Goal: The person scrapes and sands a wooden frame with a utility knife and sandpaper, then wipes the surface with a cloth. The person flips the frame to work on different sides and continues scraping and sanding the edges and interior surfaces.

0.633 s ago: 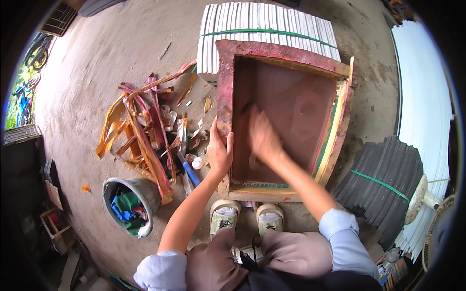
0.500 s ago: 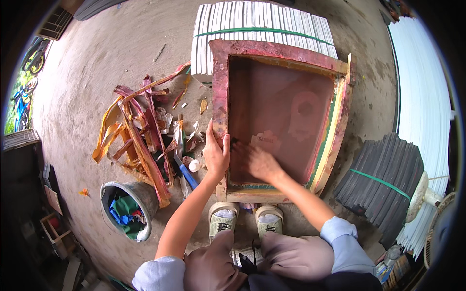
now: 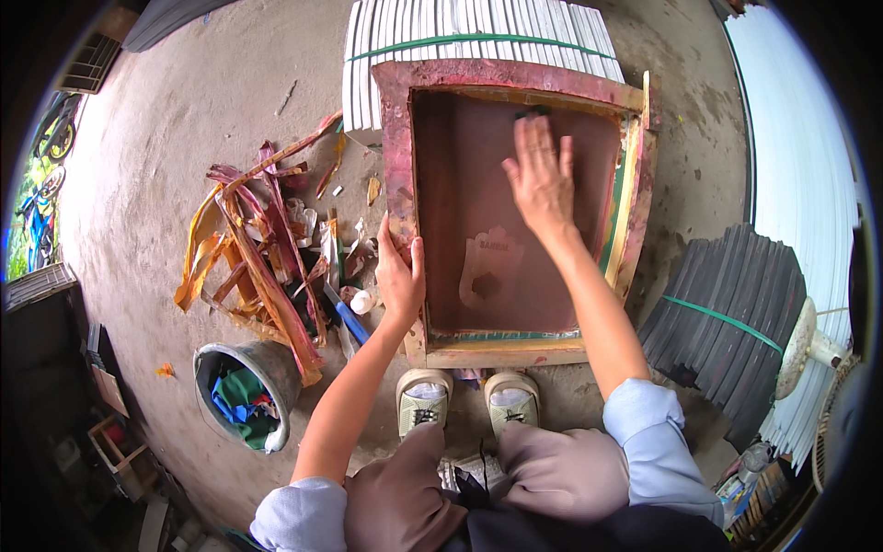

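While your L hand [image 3: 402, 279] clasps the left rail of the wooden frame [image 3: 396, 152], thumb to the inner side and fingers along the outer, your R hand [image 3: 544, 189] is flat over the brown mesh [image 3: 474, 175], fingers together and thumb parted. The frame sits center of the pic, just above your shoes [image 3: 424, 412]. L-hand grip prob. steadies it against the R hand's push; R arm reaches up over the lower rail, prob. b/c that leaves the mesh clear from above. A small dark bit [image 3: 531, 114] shows at your R fingertips, but blur means I can't tell if you hold it. A pale shape [image 3: 490, 269] w/ a dark patch shows on the mesh, lower center.

Upper rail overlaps the white stack [image 3: 478, 20] at top center, maybe propped on it; can't tell for sure. Green strap [image 3: 460, 39] crosses that stack, prob. to keep the pcs together; same w/ the dark stack [image 3: 727, 276], lower right. Stained strips [image 3: 267, 253] lie left of the frame, prob. as scrap, near a blue-handled tool [image 3: 352, 323]. Bucket [image 3: 281, 366], lower left, holds bunched cloths [image 3: 241, 388], apparently for storage.
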Available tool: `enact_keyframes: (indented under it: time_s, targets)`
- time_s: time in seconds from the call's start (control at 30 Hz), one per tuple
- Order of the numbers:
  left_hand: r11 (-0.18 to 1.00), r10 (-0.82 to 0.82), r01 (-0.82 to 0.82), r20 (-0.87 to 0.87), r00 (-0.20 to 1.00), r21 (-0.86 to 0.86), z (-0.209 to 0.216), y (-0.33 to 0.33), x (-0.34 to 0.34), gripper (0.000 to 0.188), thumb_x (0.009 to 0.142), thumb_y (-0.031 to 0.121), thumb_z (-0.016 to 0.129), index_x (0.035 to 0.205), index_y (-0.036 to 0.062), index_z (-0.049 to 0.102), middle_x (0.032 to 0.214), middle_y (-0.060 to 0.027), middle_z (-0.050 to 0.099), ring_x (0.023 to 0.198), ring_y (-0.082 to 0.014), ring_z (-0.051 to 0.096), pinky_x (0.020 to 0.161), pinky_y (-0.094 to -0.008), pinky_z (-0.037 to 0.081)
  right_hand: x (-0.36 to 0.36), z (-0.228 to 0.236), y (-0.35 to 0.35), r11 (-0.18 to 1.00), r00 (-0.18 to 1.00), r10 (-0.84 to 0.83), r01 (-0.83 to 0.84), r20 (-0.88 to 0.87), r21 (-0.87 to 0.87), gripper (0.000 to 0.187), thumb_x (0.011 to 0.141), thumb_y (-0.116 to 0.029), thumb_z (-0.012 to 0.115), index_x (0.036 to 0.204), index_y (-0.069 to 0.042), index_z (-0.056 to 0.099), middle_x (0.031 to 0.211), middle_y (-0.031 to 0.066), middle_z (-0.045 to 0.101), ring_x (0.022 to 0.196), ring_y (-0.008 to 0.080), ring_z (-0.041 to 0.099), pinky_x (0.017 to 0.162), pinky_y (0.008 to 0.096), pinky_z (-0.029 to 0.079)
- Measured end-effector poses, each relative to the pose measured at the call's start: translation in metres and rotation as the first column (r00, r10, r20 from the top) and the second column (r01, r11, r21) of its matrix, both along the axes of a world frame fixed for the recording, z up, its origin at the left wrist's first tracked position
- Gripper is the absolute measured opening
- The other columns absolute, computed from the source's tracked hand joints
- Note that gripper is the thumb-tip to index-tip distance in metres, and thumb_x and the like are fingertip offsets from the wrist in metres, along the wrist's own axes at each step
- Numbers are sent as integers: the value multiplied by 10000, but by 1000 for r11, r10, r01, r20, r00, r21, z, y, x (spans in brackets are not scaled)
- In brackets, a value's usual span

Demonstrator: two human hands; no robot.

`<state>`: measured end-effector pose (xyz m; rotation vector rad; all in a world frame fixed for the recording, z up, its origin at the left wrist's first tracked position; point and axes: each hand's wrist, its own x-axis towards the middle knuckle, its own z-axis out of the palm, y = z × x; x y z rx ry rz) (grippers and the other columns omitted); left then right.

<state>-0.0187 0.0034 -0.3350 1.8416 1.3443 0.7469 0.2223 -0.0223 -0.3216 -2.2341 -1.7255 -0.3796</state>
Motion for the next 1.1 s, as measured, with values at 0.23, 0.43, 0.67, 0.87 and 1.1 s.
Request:
enact_keyframes:
  time_s: [0.23,0.43,0.67,0.87,1.1]
  targets:
    - [999,9,-9,4,1000,-43,0,1,2,633,902,217,613,1425,55,296,897,-195,650,741,-306,653,683,-403,512,-85,-24,-9,893,895,340,-404,-290,-198,591,855,-283,611,1327,45,472,1493,176,337,1422,269,249,1162,485,172]
    - [1000,12,-11,-50,999,20,0,-3,7,714,813,165,681,1412,58,307,852,-159,625,701,-282,627,665,-387,506,48,-7,-33,921,922,-385,382,44,78,859,939,-541,427,1452,95,160,1513,323,119,1418,464,91,1152,542,132]
    - [997,28,-35,-85,996,-74,2,1,-2,703,812,104,661,1409,30,297,893,-151,612,779,-270,624,728,-367,501,-94,-24,-59,808,862,425,-499,-275,-313,717,825,-412,621,1361,29,442,1518,199,275,1441,336,173,1179,448,142]
    - [997,-21,29,-105,994,68,-1,-1,7,689,835,111,637,1411,10,273,939,-171,620,797,-248,619,742,-347,491,35,-10,-47,984,979,-176,173,-101,-35,852,938,-566,395,1454,77,178,1526,278,156,1437,382,133,1175,473,121]
    - [999,26,-26,-10,1000,-43,-7,0,-2,704,812,124,656,1411,39,298,816,-148,585,675,-283,598,663,-384,499,-86,-35,-108,849,898,384,-435,-214,-300,851,849,-555,534,1429,30,325,1528,208,240,1445,295,178,1178,455,137]
